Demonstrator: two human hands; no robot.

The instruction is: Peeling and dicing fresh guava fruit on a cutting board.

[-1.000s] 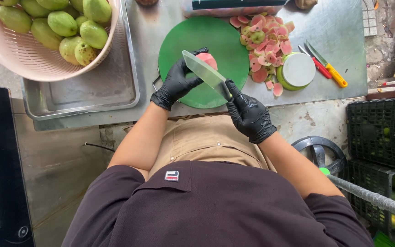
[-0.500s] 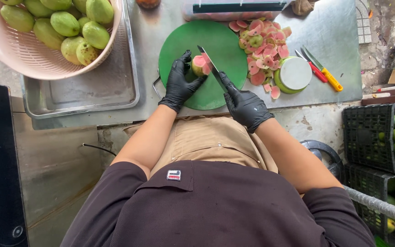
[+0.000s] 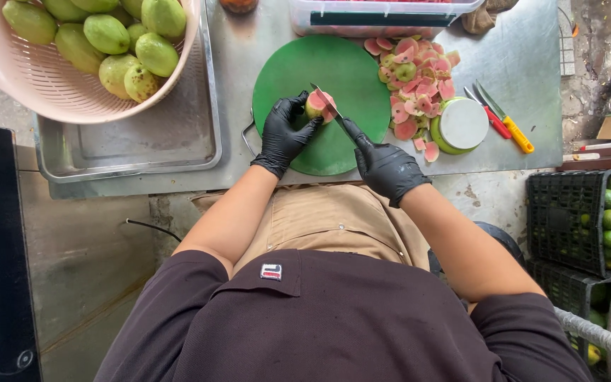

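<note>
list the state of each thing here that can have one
left hand: gloved, holding the guava half
right hand: gloved, gripping the knife
guava half: cut open, pink flesh showing, on the green board
knife: blade set into the guava half
slices: piled at the board's right edge
pink colander: full of whole green guavas
metal tray: under the colander
two small knives: lying unused

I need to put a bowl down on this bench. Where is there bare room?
Free: the steel tray floor right of the pink colander, and the bench's far right corner beyond the peelers. Crowded: the green cutting board, where left hand steadies a guava and right hand holds the knife, beside the slices.
</note>
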